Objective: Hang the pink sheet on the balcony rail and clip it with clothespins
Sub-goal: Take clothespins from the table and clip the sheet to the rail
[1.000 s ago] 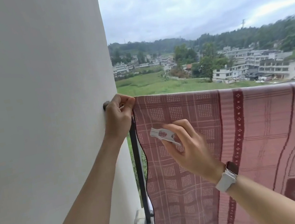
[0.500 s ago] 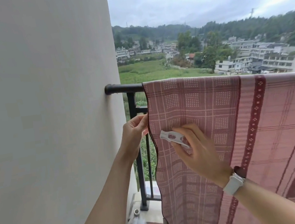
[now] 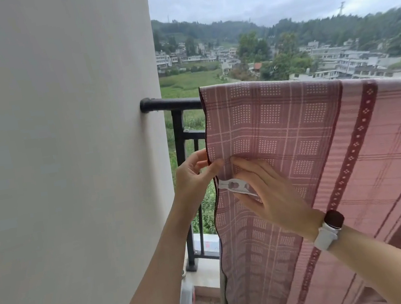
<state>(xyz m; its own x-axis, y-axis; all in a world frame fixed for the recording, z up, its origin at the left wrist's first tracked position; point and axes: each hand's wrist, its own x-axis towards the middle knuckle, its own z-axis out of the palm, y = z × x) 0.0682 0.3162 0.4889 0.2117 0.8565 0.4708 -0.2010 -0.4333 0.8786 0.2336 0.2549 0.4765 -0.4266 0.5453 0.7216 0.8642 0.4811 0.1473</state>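
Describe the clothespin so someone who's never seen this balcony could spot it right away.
Find the black balcony rail coming off the white wall, then the pink sheet draped over it. Partway down the sheet's left edge, the right hand holds the clothespin: the only small white piece there, with a reddish print.

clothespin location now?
Head view, centre: clothespin held in the right hand, against the sheet's left edge, well below the rail.
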